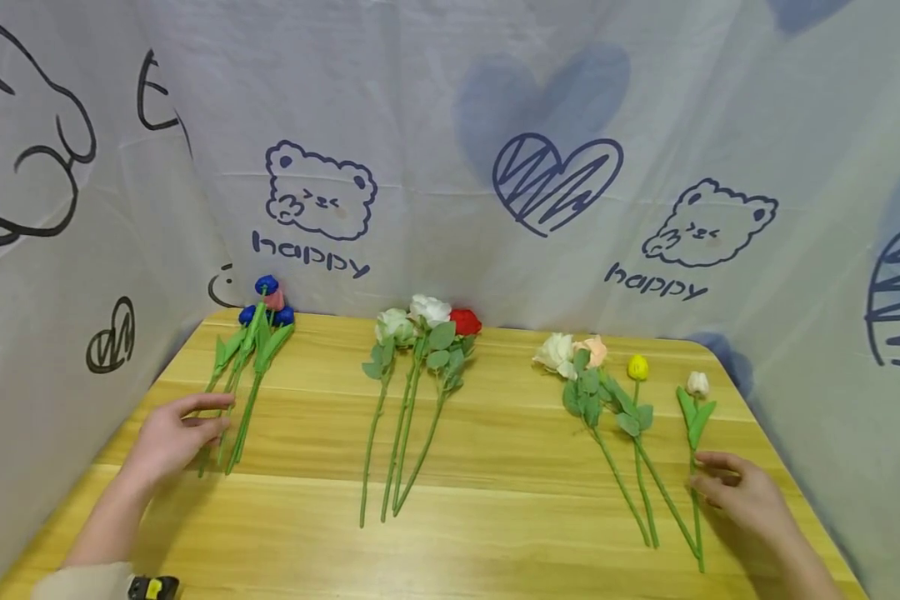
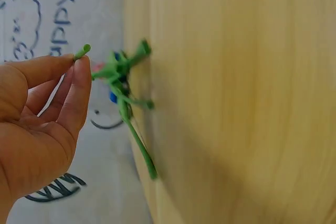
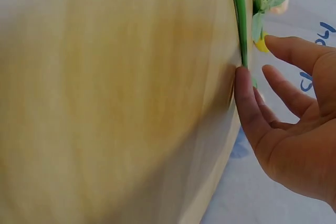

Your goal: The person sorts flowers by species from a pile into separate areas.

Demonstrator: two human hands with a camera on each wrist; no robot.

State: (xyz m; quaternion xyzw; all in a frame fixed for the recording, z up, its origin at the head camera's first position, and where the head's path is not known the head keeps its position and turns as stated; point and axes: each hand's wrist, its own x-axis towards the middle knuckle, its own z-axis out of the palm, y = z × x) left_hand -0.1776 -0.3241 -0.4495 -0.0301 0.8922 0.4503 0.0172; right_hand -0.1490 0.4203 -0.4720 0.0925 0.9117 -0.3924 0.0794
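My left hand [image 1: 176, 437] pinches the stem of a tulip [image 2: 82, 52] between thumb and fingertips; which bloom belongs to it is unclear. Around it lies a bunch of artificial tulips, with blue blooms [image 1: 267, 285] and a pink bloom [image 1: 274, 300], on the table's left side. At the right, my right hand [image 1: 746, 496] is beside the stem of a white tulip [image 1: 697, 383]. In the right wrist view its thumb and fingers [image 3: 249, 103] are spread apart, a fingertip at or touching a green stem [image 3: 240, 19].
Mid-table lie a pale green rose [image 1: 395, 326], a white rose [image 1: 429, 309] and a red rose [image 1: 465, 322]. Toward the right are a cream rose [image 1: 557, 354], a peach rose [image 1: 594, 348] and a yellow tulip [image 1: 637, 367]. A printed curtain [image 1: 435, 167] hangs behind the wooden table [image 1: 292, 533].
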